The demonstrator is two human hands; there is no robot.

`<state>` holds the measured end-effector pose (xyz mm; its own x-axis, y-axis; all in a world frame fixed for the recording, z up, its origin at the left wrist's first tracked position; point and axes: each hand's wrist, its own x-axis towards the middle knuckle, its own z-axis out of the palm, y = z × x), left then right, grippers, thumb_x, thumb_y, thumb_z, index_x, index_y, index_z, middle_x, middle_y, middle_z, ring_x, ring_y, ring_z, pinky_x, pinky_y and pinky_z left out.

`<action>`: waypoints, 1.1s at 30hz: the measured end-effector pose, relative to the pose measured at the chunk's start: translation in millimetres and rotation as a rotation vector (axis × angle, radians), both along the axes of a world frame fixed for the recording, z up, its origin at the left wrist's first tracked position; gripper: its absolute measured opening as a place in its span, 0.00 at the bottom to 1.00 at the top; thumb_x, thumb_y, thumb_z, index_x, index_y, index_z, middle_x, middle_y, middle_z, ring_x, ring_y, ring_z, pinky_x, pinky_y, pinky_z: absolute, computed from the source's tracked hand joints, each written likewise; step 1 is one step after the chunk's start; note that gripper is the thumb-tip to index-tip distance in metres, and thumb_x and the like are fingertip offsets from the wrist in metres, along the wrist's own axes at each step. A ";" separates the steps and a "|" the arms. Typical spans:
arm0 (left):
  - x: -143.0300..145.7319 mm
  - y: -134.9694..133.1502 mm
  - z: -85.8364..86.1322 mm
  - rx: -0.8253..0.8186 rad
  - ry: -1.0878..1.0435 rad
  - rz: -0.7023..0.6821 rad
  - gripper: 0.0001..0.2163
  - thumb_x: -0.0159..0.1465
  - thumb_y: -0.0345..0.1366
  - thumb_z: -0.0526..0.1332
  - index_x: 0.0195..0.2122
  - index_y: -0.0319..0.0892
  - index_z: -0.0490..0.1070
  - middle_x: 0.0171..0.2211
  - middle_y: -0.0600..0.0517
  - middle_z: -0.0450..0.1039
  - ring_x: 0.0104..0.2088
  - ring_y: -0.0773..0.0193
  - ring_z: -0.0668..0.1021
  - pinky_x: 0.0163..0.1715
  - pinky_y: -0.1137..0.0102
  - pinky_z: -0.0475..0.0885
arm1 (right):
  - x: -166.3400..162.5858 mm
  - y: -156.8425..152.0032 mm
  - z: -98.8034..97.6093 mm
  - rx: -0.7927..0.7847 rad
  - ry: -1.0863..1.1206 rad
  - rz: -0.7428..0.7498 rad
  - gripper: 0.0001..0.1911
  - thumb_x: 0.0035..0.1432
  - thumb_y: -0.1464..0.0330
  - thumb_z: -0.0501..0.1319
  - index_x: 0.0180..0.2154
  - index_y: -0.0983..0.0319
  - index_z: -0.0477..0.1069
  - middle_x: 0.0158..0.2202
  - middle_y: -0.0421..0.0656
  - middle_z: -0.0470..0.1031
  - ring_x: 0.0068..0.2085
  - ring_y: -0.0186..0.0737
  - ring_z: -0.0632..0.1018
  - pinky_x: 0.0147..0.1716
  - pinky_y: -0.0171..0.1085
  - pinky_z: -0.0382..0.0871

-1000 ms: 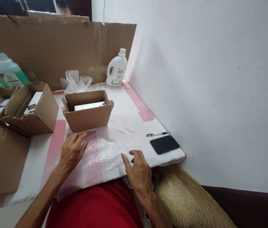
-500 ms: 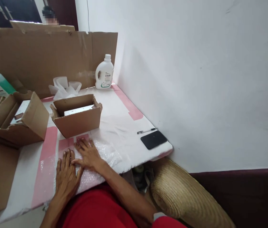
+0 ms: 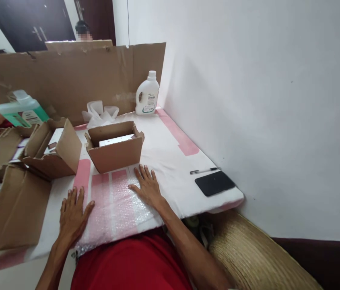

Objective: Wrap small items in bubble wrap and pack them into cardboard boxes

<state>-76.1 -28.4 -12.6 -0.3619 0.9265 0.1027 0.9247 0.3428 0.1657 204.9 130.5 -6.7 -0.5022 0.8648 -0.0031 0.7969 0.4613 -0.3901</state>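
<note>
A clear sheet of bubble wrap (image 3: 114, 213) lies flat on the white and pink covered table (image 3: 170, 181), right in front of my body. My left hand (image 3: 73, 213) rests palm down by the sheet's left edge, fingers stretched out. On the opposite side my right hand (image 3: 148, 187) lies flat with spread fingers over the sheet's upper right part. Neither hand grips anything. Just beyond the wrap stands an open cardboard box (image 3: 117, 155) with a white item (image 3: 117, 140) inside, close to my right fingertips.
More open cardboard boxes (image 3: 15, 209) stand at the left. A white bottle (image 3: 148, 96), crumpled white sheets (image 3: 100, 114) and a green jug (image 3: 25, 110) sit before the cardboard partition (image 3: 73, 80). A phone (image 3: 214, 183) and pen (image 3: 204, 170) lie right. People show at left and behind the partition.
My hands, which were close together on the bubble wrap, have moved apart to its left and right sides. The view has turned left, bringing more boxes and a red sleeve into sight.
</note>
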 end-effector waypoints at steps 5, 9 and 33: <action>-7.2 -10.6 0.6 0.156 0.006 -0.010 0.39 0.70 0.55 0.43 0.70 0.24 0.50 0.70 0.26 0.52 0.72 0.40 0.53 0.68 0.44 0.55 | 0.6 1.3 -2.4 -0.005 -0.006 -0.030 0.42 0.69 0.44 0.49 0.73 0.62 0.47 0.76 0.49 0.38 0.75 0.53 0.41 0.71 0.57 0.32; 39.1 4.1 -0.7 0.250 0.067 -0.253 0.35 0.71 0.51 0.49 0.73 0.36 0.46 0.72 0.35 0.53 0.73 0.47 0.53 0.69 0.47 0.53 | -4.2 -3.8 5.9 -0.019 -0.046 -0.095 0.42 0.69 0.48 0.53 0.73 0.63 0.46 0.76 0.51 0.37 0.75 0.58 0.39 0.69 0.63 0.32; -16.0 -87.3 -4.0 0.219 0.055 -0.101 0.40 0.67 0.55 0.50 0.74 0.37 0.40 0.72 0.33 0.52 0.72 0.41 0.57 0.66 0.44 0.58 | 99.9 -69.3 2.5 0.137 -0.031 0.117 0.53 0.61 0.39 0.57 0.74 0.63 0.44 0.75 0.53 0.43 0.75 0.58 0.45 0.70 0.60 0.45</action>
<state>-92.1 -115.7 -16.7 -0.2565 0.9112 0.3225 0.9622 0.2092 0.1743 304.7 61.2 -4.1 -0.6005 0.7941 0.0938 0.7456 0.5985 -0.2931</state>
